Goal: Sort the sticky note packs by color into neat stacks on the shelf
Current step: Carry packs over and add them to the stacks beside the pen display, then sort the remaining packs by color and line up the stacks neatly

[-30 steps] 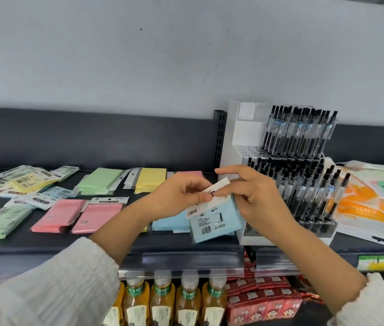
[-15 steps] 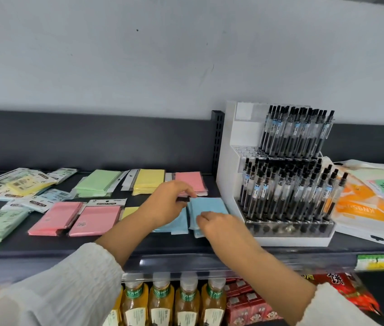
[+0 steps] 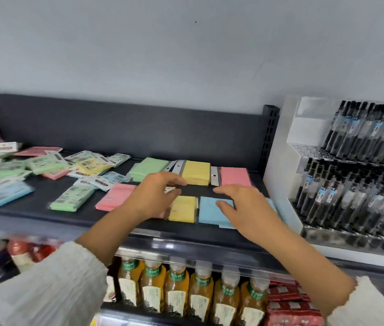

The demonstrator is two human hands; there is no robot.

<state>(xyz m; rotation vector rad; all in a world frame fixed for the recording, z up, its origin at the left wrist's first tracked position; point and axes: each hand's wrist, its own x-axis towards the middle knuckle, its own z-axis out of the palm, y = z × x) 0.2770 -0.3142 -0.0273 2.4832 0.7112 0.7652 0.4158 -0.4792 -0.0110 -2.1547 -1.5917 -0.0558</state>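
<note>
Two hands above the shelf (image 3: 40, 196), near its front edge.
Right hand (image 3: 245, 208), fingers relaxed, rests on the flat pale-blue pack (image 3: 208, 211); left hand (image 3: 153, 196), loosely open, hovers beside the yellow pack (image 3: 182, 209).

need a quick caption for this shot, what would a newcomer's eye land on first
The left hand and right hand hover open at mid-shelf, the right over a blue stack beside a yellow stack. Behind them runs a neat back row of green, yellow and pink packs, while a jumble of unsorted packs sprawls to the left. A pen display full of black pens rises at the right.
</note>
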